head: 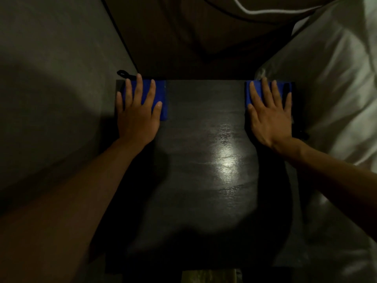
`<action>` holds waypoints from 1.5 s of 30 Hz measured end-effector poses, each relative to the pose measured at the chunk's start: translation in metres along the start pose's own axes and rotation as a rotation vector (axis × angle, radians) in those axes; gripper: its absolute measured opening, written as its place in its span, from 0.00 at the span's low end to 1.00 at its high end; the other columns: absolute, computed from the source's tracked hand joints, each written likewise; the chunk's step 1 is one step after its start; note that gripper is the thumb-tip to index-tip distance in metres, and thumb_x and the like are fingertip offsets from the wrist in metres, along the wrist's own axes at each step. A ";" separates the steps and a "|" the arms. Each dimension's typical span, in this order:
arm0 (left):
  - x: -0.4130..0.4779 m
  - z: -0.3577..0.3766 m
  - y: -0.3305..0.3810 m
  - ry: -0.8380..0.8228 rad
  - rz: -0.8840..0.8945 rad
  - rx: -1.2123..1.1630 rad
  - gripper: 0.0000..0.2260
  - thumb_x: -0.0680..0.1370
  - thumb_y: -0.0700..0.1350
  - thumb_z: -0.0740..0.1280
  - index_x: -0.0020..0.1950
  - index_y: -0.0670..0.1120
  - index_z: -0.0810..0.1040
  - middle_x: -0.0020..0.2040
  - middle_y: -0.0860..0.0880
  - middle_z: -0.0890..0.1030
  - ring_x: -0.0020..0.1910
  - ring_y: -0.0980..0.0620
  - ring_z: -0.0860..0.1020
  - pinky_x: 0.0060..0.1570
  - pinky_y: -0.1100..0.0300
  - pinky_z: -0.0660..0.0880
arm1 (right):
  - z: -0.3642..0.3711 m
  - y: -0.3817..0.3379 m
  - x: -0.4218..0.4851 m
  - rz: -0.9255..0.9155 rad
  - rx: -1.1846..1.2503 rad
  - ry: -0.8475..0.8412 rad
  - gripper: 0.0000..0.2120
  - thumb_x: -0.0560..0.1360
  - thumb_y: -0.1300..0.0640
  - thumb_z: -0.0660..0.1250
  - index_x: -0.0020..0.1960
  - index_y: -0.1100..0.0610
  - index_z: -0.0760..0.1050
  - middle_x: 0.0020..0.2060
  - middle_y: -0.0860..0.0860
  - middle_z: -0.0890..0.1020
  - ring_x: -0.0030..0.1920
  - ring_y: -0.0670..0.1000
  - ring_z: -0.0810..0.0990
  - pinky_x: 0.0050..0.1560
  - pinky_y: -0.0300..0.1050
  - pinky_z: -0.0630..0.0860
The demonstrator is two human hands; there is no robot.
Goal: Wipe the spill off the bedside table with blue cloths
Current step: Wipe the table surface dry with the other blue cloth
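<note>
A dark bedside table (204, 201) fills the middle of the head view. Two folded blue cloths lie at its far corners. My left hand (137, 115) presses flat, fingers spread, on the left blue cloth (161, 99) at the far left corner. My right hand (271, 117) lies flat in the same way on the right blue cloth (250, 92) at the far right corner. A shiny wet-looking patch (226, 160) glints on the table top between and nearer than the hands. Most of each cloth is hidden under the palms.
White bedding (336, 88) borders the table's right side. A grey wall (51, 88) is to the left, with a black cord (122, 73) running down to the table's far left corner. A dark padded headboard (193, 37) rises behind the table.
</note>
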State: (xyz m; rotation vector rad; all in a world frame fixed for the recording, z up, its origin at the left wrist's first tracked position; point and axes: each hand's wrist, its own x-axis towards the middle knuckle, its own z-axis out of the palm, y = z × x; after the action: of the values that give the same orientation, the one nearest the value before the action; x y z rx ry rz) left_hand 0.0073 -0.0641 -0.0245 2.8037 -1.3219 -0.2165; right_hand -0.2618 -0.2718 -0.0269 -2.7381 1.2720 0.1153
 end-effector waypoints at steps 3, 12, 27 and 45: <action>-0.011 -0.002 -0.001 0.040 -0.007 -0.021 0.26 0.83 0.56 0.47 0.80 0.51 0.47 0.81 0.45 0.45 0.79 0.41 0.44 0.75 0.40 0.43 | 0.002 -0.006 -0.008 0.059 0.020 0.004 0.30 0.82 0.41 0.39 0.83 0.46 0.46 0.83 0.52 0.46 0.82 0.54 0.42 0.79 0.65 0.42; -0.068 0.001 -0.021 0.049 -0.042 -0.189 0.24 0.82 0.52 0.49 0.79 0.51 0.56 0.81 0.46 0.50 0.79 0.42 0.47 0.74 0.39 0.53 | 0.007 -0.020 -0.029 0.073 0.016 0.029 0.31 0.82 0.42 0.39 0.83 0.47 0.48 0.83 0.53 0.49 0.82 0.55 0.44 0.79 0.66 0.44; -0.069 -0.009 -0.041 -0.052 -0.005 -0.434 0.24 0.83 0.44 0.54 0.79 0.55 0.54 0.81 0.52 0.45 0.79 0.50 0.42 0.74 0.54 0.41 | 0.016 -0.067 -0.054 -0.021 -0.013 0.000 0.30 0.83 0.43 0.39 0.83 0.49 0.47 0.83 0.53 0.48 0.82 0.57 0.43 0.79 0.66 0.44; -0.062 0.000 -0.035 -0.064 -0.013 -0.213 0.27 0.80 0.57 0.51 0.79 0.51 0.53 0.81 0.45 0.47 0.79 0.42 0.46 0.74 0.45 0.51 | 0.032 -0.215 -0.097 -0.096 0.100 -0.034 0.30 0.85 0.45 0.43 0.83 0.53 0.39 0.83 0.56 0.42 0.81 0.58 0.37 0.78 0.65 0.40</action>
State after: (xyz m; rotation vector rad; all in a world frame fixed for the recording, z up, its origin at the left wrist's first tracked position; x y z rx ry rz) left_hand -0.0049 0.0064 -0.0205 2.6481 -1.2120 -0.4238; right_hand -0.1600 -0.0562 -0.0307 -2.6936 1.1049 0.0871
